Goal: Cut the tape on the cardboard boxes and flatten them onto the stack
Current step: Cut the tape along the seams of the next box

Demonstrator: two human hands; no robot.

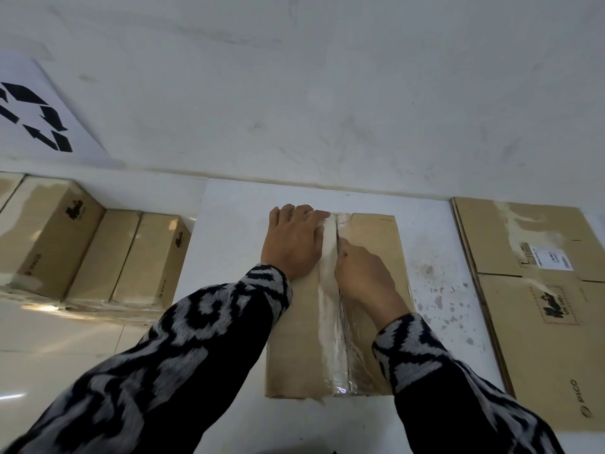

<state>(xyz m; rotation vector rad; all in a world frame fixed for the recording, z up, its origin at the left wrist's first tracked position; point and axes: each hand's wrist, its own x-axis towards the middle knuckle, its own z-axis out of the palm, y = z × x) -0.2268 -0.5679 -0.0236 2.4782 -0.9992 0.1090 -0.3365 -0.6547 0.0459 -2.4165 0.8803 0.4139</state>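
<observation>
Cardboard box (370, 257) in the middle of the white desk (229, 224) lies directly under both hands, its long axis running away from the person toward the wall, and the clear tape (327, 257) follows that same line down its centre seam. The right hand (366, 276) sits on the seam about a third of the way back from the far end, fingers curled round a thin blade (337, 244) whose tip points away along the tape; the handle itself is hidden inside the grip. The left hand (294, 240) lies flat just left of the seam, fingers straight and reaching the far edge, pressing the flap down. The right hand is the one on the tape, and the seam stretches from it both toward the wall and back toward the person; behind the hand the tape looks wrinkled and parted, so the short far stretch is probably what remains to cut. Counted: one box under the hands, one blade, and three taped boxes (98, 253) waiting at the left, with a fourth edge barely showing at the frame's border. At the right lies the stack (540, 290) of flattened cardboard, where at least two layers show at the edge. A recycling sign (36, 119) hangs on the wall.
</observation>
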